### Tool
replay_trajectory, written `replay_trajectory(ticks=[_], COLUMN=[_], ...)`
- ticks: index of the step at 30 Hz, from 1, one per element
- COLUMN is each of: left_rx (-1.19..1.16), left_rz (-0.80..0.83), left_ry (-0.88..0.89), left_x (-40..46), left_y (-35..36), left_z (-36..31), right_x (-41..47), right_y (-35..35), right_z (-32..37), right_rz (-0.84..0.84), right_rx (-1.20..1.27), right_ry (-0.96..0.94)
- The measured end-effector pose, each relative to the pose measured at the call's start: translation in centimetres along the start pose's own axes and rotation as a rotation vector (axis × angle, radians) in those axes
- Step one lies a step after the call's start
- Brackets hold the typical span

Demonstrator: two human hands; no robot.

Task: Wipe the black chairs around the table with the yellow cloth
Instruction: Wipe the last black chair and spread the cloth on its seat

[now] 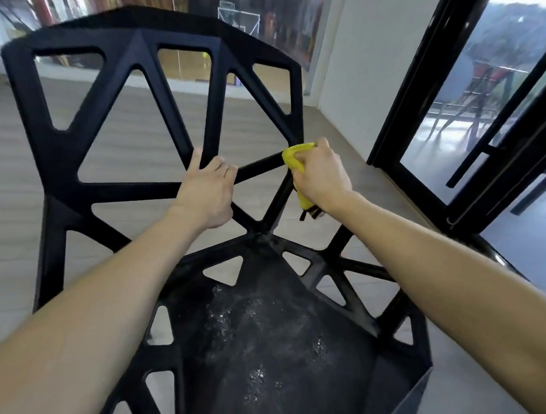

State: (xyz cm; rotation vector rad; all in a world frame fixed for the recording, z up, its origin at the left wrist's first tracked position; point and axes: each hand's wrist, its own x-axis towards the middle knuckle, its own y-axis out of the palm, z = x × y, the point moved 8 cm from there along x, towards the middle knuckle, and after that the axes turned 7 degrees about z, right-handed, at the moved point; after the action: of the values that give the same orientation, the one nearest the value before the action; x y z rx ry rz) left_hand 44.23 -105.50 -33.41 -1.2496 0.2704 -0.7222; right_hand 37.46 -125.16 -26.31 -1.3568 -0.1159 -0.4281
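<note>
While gripped, yellow cloth [297, 172] hangs lengthwise downward.

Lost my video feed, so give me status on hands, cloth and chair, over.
Left hand grips a backrest strut of the black chair. Right hand holds the yellow cloth against the backrest's right side. Pale dust specks on seat. Nothing in the way.

Floor: pale wood-grain planks [145, 140].
On it: black lattice chair [56, 158], standing beyond and below the fingers.
</note>
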Motion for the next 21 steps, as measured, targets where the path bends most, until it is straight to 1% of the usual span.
replay_trajectory(ticks=[1,2,3,4,5,7,8,9,11,13,15,16,17,18,20,21], left_rx=[0.018,0.015,0.008,0.003,0.009,0.020,0.033,0.049,0.074,0.075,0.101,0.120,0.142,0.161,0.170,0.164], left_rz=[0.002,0.021,0.033,0.019,-0.001,0.011,0.017,0.006,-0.008,-0.015,-0.013,0.007,0.012,-0.011,-0.068,-0.089], left_ry=[-0.002,0.000,0.004,0.012,0.019,0.024,0.025,0.021,0.012,0.021,0.023,0.026,0.032,0.033,0.020,0.018], left_x=[0.0,-0.1,-0.2,-0.3,-0.4,-0.6,-0.8,-0.9,-0.9,-0.9,-0.9,-1.0,-1.1,-1.1,-1.1,-1.1], left_y=[-0.1,-0.2,-0.3,-0.4,-0.5,-0.9,-1.0,-0.9,-0.6,-0.7,-0.6,-0.6,-0.6,-0.5,-0.3,-0.2], left_z=[0.1,0.2,0.2,0.1,0.0,0.1,0.0,0.0,0.0,0.0,0.0,-0.1,-0.1,-0.2,-0.1,0.0], right_x=[1.1,1.5,0.8,-0.6,-2.5,-6.2,-7.4,-7.2,-6.5,-7.2,-9.2,-10.0,-10.0,-9.3,-8.0,-7.6], right_y=[-1.4,-2.3,-2.2,-0.5,2.6,9.4,11.5,12.2,11.9,12.7,15.0,15.5,15.3,14.5,12.7,12.4], right_z=[-0.3,-0.8,-0.8,-0.4,0.6,2.5,2.8,2.8,2.7,3.3,4.2,3.9,3.0,1.9,0.6,0.6], right_rz=[-0.018,-0.070,-0.106,-0.100,-0.023,0.255,0.357,0.377,0.310,0.255,0.342,0.417,0.466,0.467,0.342,0.285], right_rx=[0.008,0.047,0.044,0.022,0.009,-0.055,-0.077,-0.080,-0.090,-0.136,-0.259,-0.318,-0.319,-0.275,-0.240,-0.231], right_ry=[0.038,0.089,0.132,0.124,0.066,-0.068,-0.111,-0.122,-0.076,-0.099,-0.228,-0.300,-0.315,-0.256,-0.126,-0.093])
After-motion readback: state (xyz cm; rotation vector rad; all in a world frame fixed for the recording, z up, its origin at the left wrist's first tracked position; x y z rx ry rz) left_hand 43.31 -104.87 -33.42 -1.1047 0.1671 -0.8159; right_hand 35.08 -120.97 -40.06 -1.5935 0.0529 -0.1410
